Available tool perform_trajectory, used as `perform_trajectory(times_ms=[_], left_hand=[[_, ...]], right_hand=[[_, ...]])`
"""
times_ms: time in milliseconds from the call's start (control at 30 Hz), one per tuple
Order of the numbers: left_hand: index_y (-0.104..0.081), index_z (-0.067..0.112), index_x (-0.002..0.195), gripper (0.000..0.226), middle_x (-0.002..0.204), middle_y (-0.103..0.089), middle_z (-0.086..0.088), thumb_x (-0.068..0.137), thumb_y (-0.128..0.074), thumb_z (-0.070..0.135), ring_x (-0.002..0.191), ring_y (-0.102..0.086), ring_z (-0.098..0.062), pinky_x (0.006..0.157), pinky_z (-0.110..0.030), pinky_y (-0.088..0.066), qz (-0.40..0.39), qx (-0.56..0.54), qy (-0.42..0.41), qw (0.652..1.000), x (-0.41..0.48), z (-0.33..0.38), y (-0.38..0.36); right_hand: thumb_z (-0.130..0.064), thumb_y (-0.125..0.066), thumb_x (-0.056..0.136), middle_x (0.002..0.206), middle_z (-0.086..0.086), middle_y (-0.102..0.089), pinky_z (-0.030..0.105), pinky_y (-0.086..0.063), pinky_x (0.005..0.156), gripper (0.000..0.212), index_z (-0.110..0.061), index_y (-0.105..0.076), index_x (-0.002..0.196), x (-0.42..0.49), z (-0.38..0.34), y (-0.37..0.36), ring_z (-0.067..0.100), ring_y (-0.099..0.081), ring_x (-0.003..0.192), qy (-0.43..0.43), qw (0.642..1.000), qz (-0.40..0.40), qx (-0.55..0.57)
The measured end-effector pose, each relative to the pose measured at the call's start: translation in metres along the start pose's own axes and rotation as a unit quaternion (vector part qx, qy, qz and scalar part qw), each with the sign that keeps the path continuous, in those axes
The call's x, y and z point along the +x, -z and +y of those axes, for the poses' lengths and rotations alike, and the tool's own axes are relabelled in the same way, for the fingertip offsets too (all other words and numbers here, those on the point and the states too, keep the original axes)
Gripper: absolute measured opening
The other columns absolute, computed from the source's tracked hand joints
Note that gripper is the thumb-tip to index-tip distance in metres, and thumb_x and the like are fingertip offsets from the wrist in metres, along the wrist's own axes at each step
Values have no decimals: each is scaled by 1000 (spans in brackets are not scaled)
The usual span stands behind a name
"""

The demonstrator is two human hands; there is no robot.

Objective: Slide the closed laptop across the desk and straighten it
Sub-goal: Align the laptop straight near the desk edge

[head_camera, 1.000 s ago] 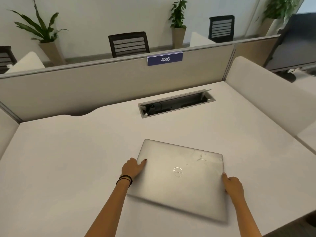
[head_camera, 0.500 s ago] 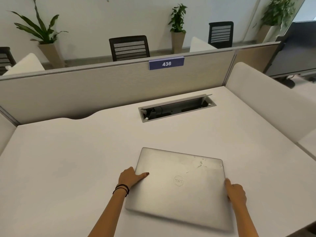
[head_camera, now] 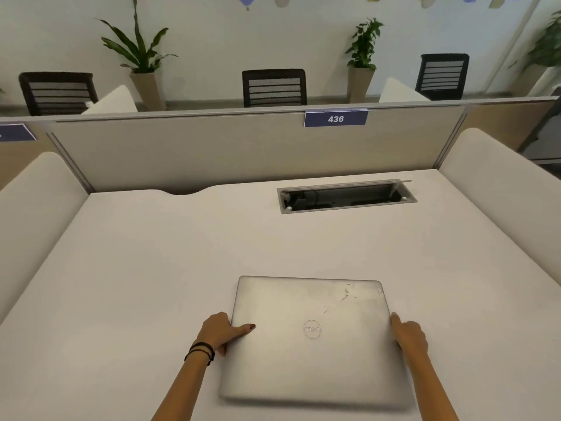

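Silver and scuffed, the closed laptop (head_camera: pixel 312 341) lies flat on the pale table (head_camera: pixel 151 268), close to the near edge and a little right of the middle. The left hand (head_camera: pixel 220 332) clasps its left edge, thumb laid on the lid and the other fingers out of sight below or beside the edge. The right hand (head_camera: pixel 408 334) presses flat against the right edge, fingers straight; whether anything curls under there cannot be told. So the grip is a two-sided clamp on the laptop, one hand at each side.

Its far edge looks nearly parallel to the partition (head_camera: pixel 243 147), so I judge the squaring almost finished. To do it well, push evenly from both sides, keep the base flat on the table so it glides without lifting, and make only small turns, checking the far edge against the table's back line. Pressing down on the lid is unnecessary.

On the lid a round badge (head_camera: pixel 312 329) reads Dell, upside down from here. Farther off an open cable tray (head_camera: pixel 346 197) is let into the table. On the partition a blue plate (head_camera: pixel 335 118) reads 436; another blue plate (head_camera: pixel 15 132) at far left is cut off and unreadable.
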State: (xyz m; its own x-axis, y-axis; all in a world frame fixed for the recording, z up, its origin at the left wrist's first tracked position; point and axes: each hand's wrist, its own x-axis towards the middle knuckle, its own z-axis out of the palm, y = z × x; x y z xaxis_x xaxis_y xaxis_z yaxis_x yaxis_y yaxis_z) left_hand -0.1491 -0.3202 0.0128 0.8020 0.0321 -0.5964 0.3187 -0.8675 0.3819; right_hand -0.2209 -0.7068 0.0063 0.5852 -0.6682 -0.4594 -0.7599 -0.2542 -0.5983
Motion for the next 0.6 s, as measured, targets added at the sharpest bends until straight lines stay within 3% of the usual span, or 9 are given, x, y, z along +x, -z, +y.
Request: perform_trajectory(times_ms=[167,433,533,600], left_hand=[[-38,15,61,63,49,-56,1,63,-68,70,37,-57,-13,46,-21,-47,16,-29,26,999,-18,-12,-3],[-39,14,66,61,60,-58,0,69,-64,70,44,-58,-15,47,-21,-44,35,-38,52,997,-44,-22,-14],[-38,14,66,61,67,-61,-3,73,-60,70,49,-59,-20,53,-24,-46,58,-35,48,997,-50,-22,-19],[-39,14,67,59,72,-62,-5,76,-56,69,53,-60,-23,61,-30,-52,71,-35,47,996,-53,-18,-21]], right_hand=[[-35,-41,95,85,18,-57,34,-40,74,43,4,-55,83,-3,-13,-6,32,-52,80,18,999,-24,-20],[-34,-41,95,84,16,-56,33,-39,74,41,2,-53,80,-6,-11,-9,31,-51,80,50,997,-42,-36],[-29,-42,95,68,12,-53,32,-37,65,41,-2,-49,64,-5,-7,-9,28,-50,66,70,997,-29,-31],[-22,-44,93,52,6,-42,30,-30,53,45,-9,-35,51,-6,-2,-11,22,-39,50,95,995,2,-28]])
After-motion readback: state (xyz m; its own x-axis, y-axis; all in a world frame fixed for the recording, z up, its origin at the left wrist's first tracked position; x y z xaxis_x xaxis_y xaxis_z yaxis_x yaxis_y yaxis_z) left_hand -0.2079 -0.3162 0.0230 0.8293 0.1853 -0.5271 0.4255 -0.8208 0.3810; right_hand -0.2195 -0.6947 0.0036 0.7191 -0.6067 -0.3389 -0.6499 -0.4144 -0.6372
